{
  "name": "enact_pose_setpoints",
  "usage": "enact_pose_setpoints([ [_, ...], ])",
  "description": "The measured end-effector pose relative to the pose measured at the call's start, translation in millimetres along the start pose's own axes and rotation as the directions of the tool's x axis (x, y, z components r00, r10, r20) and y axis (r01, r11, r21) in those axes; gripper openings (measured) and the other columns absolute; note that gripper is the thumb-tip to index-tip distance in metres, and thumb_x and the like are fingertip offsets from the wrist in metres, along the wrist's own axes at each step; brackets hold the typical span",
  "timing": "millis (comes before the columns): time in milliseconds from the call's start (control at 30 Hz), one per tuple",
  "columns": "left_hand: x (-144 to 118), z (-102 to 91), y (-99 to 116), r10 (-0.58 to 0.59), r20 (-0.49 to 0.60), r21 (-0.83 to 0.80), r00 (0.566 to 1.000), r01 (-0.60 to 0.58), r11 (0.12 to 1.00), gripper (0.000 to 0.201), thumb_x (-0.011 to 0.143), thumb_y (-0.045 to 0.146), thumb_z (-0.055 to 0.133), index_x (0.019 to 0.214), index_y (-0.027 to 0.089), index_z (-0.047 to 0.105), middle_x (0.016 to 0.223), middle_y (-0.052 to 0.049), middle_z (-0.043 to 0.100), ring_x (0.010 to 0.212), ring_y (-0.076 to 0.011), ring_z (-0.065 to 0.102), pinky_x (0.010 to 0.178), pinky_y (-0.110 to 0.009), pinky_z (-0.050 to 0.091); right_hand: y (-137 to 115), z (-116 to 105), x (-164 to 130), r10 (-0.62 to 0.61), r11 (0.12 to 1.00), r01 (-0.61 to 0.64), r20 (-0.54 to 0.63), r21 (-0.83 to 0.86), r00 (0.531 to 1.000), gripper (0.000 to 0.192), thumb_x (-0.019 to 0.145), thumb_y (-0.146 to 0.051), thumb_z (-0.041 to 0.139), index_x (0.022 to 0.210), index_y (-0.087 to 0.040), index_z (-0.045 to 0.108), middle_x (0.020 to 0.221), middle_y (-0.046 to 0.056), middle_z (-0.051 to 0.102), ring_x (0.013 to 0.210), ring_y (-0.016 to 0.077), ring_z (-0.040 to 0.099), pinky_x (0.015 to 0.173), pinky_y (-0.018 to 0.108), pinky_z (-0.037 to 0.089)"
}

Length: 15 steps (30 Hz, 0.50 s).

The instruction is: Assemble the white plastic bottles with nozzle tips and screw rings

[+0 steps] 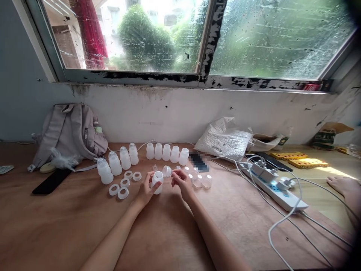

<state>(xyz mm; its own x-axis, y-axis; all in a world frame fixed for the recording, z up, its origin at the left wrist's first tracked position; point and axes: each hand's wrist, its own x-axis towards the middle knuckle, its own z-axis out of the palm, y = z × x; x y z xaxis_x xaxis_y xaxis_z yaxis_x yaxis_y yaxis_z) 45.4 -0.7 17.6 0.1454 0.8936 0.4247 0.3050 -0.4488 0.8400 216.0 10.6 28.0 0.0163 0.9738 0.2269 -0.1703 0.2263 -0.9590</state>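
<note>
My left hand is wrapped round a small frosted baby bottle, held upright with its open mouth up. Close to its right, my right hand has its fingertips pinched at the edge of a tilted white bottle collar; fine detail there is too small to make out. Behind the held bottle stands a clear nipple. Loose white collar rings lie left of my left hand. Several clear caps stand beside my right hand, some partly hidden by it.
Capped bottles stand at left; a row of bottles stands behind. Around them are a backpack, black phone, silver pouch, yellow pieces and power strip with trailing cables. Another person's hand rests at right.
</note>
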Motion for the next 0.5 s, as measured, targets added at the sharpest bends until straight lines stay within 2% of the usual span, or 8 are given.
enact_pose_setpoints([
  [133, -2.4, -3.7, 2.0, 0.082, -0.021, 0.243, 0.996, -0.075, 0.967, 0.028, 0.083, 0.040, 0.038, 0.102, 0.021, 0.048, 0.098, -0.005, 0.057, 0.092, -0.0174, 0.054, 0.081, -0.031, 0.041, -6.6, -7.0, 1.0, 0.026, 0.999, -0.026, -0.011, 0.043, 1.000, 0.022, 0.069, -0.038, 0.057, 0.078, -0.018, 0.054, 0.068, -0.002, 0.052, 0.047, 0.0078, 0.048, 0.044, 0.023, 0.041],
  [267, -4.8, -6.3, 2.1, 0.144, 0.068, 0.467, 0.987, -0.159, 0.870, 0.035, 0.081, 0.045, 0.041, 0.106, 0.023, 0.050, 0.098, -0.005, 0.058, 0.091, -0.0197, 0.053, 0.078, -0.031, 0.042, -7.0, -11.5, 1.9, -0.006, 0.999, 0.005, -0.013, -0.036, 1.000, 0.018, 0.067, -0.034, 0.059, 0.073, -0.017, 0.054, 0.061, -0.003, 0.050, 0.045, 0.0078, 0.046, 0.043, 0.022, 0.039],
  [367, -4.8, -4.9, 1.9, 0.161, 0.106, 0.548, 0.981, -0.193, 0.814, 0.039, 0.079, 0.048, 0.042, 0.109, 0.023, 0.049, 0.097, -0.005, 0.059, 0.089, -0.0198, 0.053, 0.077, -0.030, 0.042, -4.9, -11.7, 1.3, -0.032, 0.991, 0.031, -0.007, -0.128, 0.999, 0.012, 0.068, -0.028, 0.056, 0.065, -0.017, 0.052, 0.051, -0.006, 0.045, 0.041, 0.0075, 0.044, 0.040, 0.021, 0.035],
  [500, -4.1, -1.9, 2.0, 0.183, 0.148, 0.599, 0.972, -0.235, 0.765, 0.042, 0.078, 0.050, 0.042, 0.111, 0.024, 0.049, 0.098, -0.004, 0.059, 0.089, -0.0200, 0.054, 0.076, -0.030, 0.042, -4.5, -9.0, -0.6, -0.028, 0.977, 0.033, 0.027, -0.211, 0.999, 0.009, 0.066, -0.023, 0.053, 0.060, -0.018, 0.049, 0.047, -0.007, 0.043, 0.037, 0.0067, 0.041, 0.037, 0.020, 0.030],
])
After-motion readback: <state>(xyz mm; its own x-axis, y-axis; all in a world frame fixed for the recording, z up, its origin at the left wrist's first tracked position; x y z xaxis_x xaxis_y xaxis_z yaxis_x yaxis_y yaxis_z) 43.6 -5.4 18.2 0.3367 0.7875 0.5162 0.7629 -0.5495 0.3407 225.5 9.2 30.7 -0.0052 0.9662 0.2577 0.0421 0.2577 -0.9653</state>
